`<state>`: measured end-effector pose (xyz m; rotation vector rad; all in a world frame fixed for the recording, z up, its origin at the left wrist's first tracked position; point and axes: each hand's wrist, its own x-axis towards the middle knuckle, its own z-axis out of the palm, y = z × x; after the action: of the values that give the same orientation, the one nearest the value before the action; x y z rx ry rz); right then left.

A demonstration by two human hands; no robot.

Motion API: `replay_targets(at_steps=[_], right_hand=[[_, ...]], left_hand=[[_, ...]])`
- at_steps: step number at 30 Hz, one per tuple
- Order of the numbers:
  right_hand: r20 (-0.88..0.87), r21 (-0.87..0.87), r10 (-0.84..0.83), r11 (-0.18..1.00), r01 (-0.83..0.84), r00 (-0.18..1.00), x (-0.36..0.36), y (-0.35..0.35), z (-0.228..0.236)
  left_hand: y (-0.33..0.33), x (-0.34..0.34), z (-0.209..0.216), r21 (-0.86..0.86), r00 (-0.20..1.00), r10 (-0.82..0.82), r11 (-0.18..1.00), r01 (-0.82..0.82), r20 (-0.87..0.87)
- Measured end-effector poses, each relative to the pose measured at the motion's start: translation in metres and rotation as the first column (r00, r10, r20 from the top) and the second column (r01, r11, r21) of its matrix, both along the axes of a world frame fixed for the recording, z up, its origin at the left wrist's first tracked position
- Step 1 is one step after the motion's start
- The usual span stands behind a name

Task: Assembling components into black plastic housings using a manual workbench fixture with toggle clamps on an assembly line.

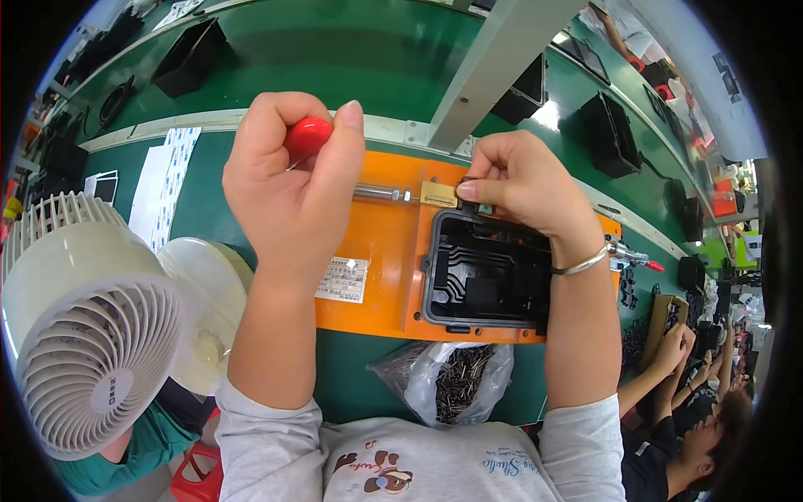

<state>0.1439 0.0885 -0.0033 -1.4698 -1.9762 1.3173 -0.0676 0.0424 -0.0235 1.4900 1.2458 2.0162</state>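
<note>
My left hand [288,188] is closed around the red handle [308,136] of a push-type toggle clamp. Its steel rod [381,192] runs right toward a brass-coloured block [439,194] on an orange fixture [381,251]. An open black plastic housing [428,289] sits in the fixture, with ribs and channels inside. At its upper edge, right beside the block, the thumb and fingers of my right hand [527,184] are pinched together. A small dark piece shows at those fingertips, too covered to make out.
A clear plastic bag of small dark metal pins or screws [460,381] lies before the fixture. Left stands a white fan [104,326]. A second clamp with a red tip [655,266] is at the right. Behind are a metal post [493,67] and black bins [191,57]. Co-workers sit at right.
</note>
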Motion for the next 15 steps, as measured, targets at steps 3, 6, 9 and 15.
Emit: replay_targets(at_steps=[3,6,9,15], right_hand=[[0.001,0.03,-0.006,1.0,0.005,1.0,0.001,-0.001,-0.002],[-0.011,0.006,0.0,1.0,0.0,1.0,0.002,-0.001,-0.004],[-0.008,0.004,-0.006,1.0,0.006,1.0,0.002,-0.003,0.001],[-0.069,-0.095,-0.059,0.994,0.052,0.996,0.002,-0.004,0.007]], left_hand=[[0.0,0.0,0.0,0.003,1.0,-0.007,1.0,0.007,0.009],[0.0,0.0,-0.001,0.01,1.0,-0.014,1.0,0.014,0.006],[-0.001,0.001,0.0,0.004,0.999,-0.028,1.0,0.028,0.016],[-0.001,0.0,0.0,-0.007,0.999,-0.033,0.999,0.033,0.02]])
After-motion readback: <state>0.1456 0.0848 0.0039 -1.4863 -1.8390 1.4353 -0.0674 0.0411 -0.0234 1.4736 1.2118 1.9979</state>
